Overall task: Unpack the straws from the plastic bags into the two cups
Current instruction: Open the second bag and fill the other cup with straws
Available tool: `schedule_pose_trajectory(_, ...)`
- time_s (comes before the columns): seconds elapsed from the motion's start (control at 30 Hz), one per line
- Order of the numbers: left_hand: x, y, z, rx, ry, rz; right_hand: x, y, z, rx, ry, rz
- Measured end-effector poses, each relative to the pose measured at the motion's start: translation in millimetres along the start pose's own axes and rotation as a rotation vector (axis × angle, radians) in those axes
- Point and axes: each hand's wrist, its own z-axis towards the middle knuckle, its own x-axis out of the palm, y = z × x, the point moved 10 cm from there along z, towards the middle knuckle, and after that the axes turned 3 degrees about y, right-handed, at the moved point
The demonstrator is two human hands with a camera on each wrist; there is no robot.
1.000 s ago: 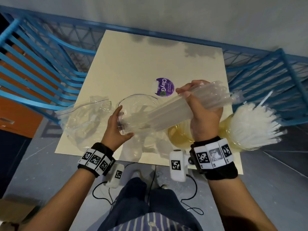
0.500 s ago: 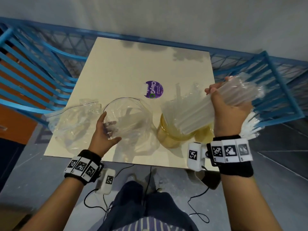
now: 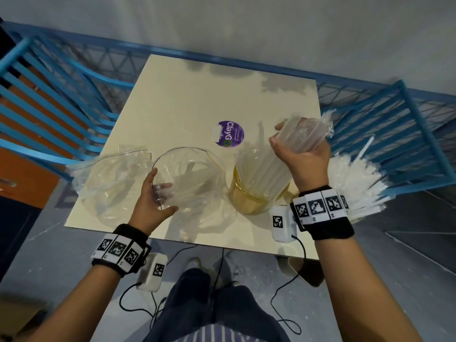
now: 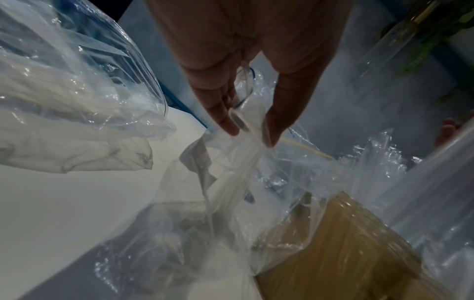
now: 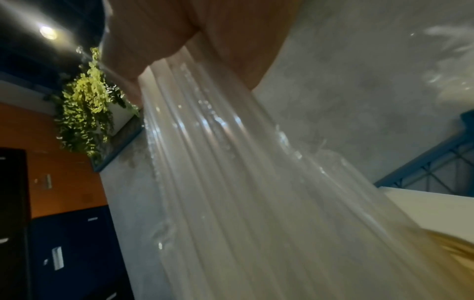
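My right hand grips a bundle of clear straws still in a thin wrapper. The bundle stands steeply, its lower ends inside an amber cup at the table's front. In the right wrist view the straws run down from my palm to the cup. My left hand pinches the rim of an open clear bag lying left of the cup; the left wrist view shows thumb and fingers on the bag's edge. A second cup full of white straws stands partly hidden behind my right wrist.
Another crumpled clear bag lies at the front left of the cream table. A purple sticker is on the tabletop. Blue metal chairs flank both sides, with a blue railing behind. Cables hang by my legs.
My right hand has drawn the straw bundle out of the bag, carried it right and tipped it upright into the amber cup. My left hand stays on the emptied bag.
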Motion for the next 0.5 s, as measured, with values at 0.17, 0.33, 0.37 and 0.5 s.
schedule_pose_trajectory(0.17, -1, 0, 3, -0.008, -0.002, -0.007, 16, 4, 1, 0.043, 0.108, -0.006)
schedule_pose_trajectory(0.33, -1, 0, 5, -0.009, -0.003, -0.006, 10, 33, 14, -0.068, 0.091, 0.03)
schedule_pose_trajectory(0.37, -1, 0, 6, -0.008, -0.004, -0.009, 11, 32, 14, -0.061, 0.085, 0.031)
schedule_pose_trajectory(0.5, -1, -2, 9, 0.014, -0.006, -0.008, 14, -3, 20, -0.012, 0.094, -0.012)
